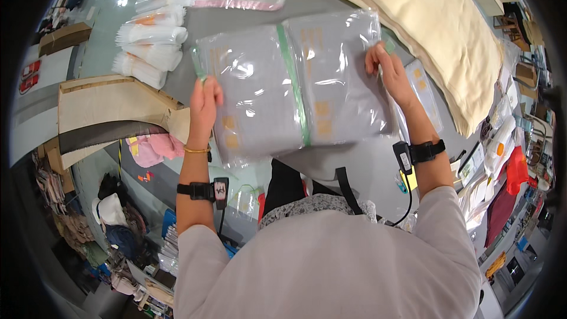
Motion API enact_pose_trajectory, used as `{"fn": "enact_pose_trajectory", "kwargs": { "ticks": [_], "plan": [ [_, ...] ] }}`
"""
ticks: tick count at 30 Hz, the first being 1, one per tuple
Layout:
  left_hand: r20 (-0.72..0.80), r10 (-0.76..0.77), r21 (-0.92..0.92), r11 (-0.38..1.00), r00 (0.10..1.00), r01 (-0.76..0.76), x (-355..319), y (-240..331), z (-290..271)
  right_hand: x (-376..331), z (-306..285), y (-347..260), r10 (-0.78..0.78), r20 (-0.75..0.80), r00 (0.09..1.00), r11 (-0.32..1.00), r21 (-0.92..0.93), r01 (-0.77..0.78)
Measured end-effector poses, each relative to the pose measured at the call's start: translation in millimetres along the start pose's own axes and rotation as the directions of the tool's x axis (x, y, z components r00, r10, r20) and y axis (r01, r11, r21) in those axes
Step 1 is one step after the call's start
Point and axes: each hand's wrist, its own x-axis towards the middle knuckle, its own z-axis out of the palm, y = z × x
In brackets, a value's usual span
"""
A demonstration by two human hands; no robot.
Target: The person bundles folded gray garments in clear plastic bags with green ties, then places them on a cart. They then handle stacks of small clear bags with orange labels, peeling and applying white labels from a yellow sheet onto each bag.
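Plastic bags [295, 82]: 2 (grey cloth inside) | hands: left [204, 106], right [387, 71], clamped on outer edges

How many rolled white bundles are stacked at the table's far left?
About 6 rolled white bundles, stacked in a column at the far left of the grey table, beyond the left hand; more may be hidden behind.
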Motion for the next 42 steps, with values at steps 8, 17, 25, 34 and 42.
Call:
{"fn": "enact_pose_trajectory", "kwargs": {
  "ticks": [8,17,25,34,42],
  "plan": [
    [0.217,0.014,0.346,0.934,0.976,-0.090,29.1,52.6,96.4,16.3,132.7,-27.9,-0.096,0.277,0.956,0.424,-0.858,0.291],
    [0.207,-0.089,0.383,0.924,0.974,0.003,62.2,24.5,108.5,25.1,145.9,-33.8,0.142,-0.048,0.989,0.714,-0.686,-0.136],
    [0.228,-0.179,0.158,0.977,0.957,0.145,63.9,5.8,103.9,56.5,157.9,-37.0,0.701,-0.095,0.707,0.701,-0.092,-0.708],
    [0.433,-0.074,0.178,0.984,0.898,-0.004,50.9,50.1,82.8,67.0,89.2,-125.6,0.027,0.690,0.723,0.013,-0.724,0.690],
    [0.530,0.401,0.167,0.815,0.747,-0.555,64.8,42.4,104.5,8.4,136.8,-141.4,0.244,0.304,0.921,0.899,-0.427,-0.097]
  ]
}}
